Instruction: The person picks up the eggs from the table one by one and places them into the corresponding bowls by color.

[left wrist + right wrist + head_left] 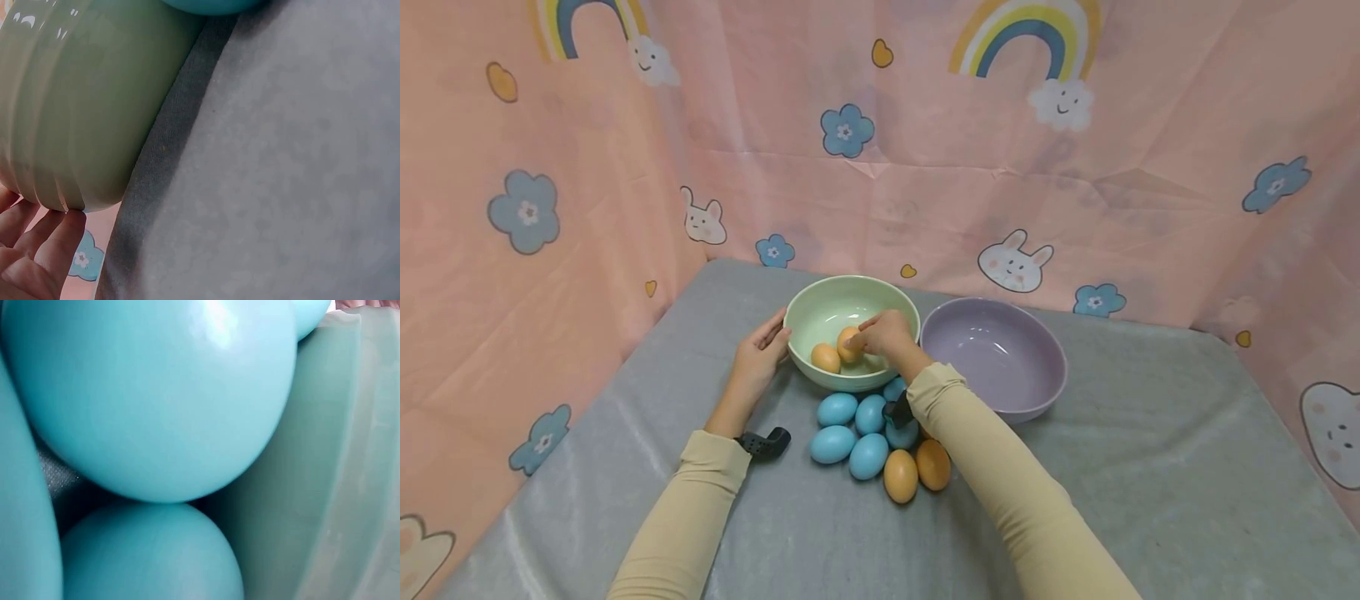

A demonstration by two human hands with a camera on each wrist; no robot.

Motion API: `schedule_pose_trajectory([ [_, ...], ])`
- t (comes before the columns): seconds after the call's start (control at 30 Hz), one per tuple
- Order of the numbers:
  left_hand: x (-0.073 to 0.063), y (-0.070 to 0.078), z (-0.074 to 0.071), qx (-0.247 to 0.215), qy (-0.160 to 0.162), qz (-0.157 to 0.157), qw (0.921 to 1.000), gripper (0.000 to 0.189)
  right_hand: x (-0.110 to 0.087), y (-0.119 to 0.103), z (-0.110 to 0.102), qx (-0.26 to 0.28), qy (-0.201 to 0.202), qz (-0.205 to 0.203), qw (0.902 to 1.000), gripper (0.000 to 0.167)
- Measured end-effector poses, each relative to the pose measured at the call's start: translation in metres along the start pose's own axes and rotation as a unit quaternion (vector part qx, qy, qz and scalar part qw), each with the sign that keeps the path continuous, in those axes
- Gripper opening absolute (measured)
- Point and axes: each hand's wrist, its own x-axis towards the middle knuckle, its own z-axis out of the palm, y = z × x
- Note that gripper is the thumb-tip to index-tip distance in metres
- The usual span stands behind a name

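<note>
My left hand (758,362) touches the outer left side of a light green bowl (808,304). In the left wrist view its fingertips press on the ridged wall of the bowl (94,106). Over the inside of the bowl, my right hand (887,335) pinches a yellow-orange egg (847,343) between thumb and fingers. Another yellow-orange egg (825,358) lies beside it on the bowl's floor. The right wrist view is filled by blue eggs (150,400) close to the bowl's outer wall (294,462); the right hand's fingers are hidden there.
A purple bowl (985,358) stands right of the green one, nothing in it. In front of the green bowl several blue eggs (832,445) cluster on the grey cloth (1150,467), with yellow-orange eggs (900,477) at their right, partly behind my right sleeve. A pink patterned curtain (925,200) closes the back.
</note>
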Motion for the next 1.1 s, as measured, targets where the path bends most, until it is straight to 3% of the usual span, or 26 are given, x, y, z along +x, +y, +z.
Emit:
schedule_pose_trajectory([
  [1.1,-0.0028,0.0027,0.0015,-0.012,-0.001,0.001,0.9999,0.051,-0.0022,-0.0003,0.0008,-0.005,-0.006,-0.002,1.0,0.038],
])
